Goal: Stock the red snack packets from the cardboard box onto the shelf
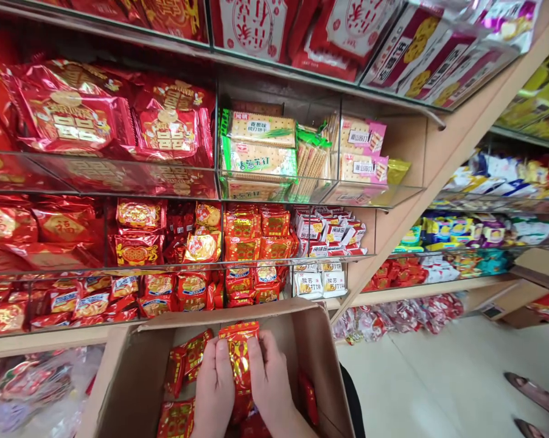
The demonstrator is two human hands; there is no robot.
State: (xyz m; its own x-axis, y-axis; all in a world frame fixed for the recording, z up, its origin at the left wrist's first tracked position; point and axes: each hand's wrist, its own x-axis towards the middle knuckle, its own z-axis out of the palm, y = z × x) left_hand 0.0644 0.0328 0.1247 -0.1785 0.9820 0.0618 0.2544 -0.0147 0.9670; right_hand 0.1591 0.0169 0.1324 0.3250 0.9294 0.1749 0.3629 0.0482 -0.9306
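Your fingers point(223, 358) clamp red-and-gold packets point(240, 359) from both sides, left hand point(214, 389) and right hand point(271, 378) facing each other over an open cardboard box point(131, 380). Loose red packets point(176, 418) lie inside it; beyond its far edge, shelves point(466, 137) hold wrapped snacks point(71, 125).

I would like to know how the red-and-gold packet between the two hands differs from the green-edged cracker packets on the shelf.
Colour: the red-and-gold packet is mostly red with shiny gold print, while the green-edged cracker packets have pale, cracker-patterned fronts.
Position: the red-and-gold packet is held by the left hand and right hand at the open carton, while the cracker packets sit behind a clear panel.
Both have printed wrappers.
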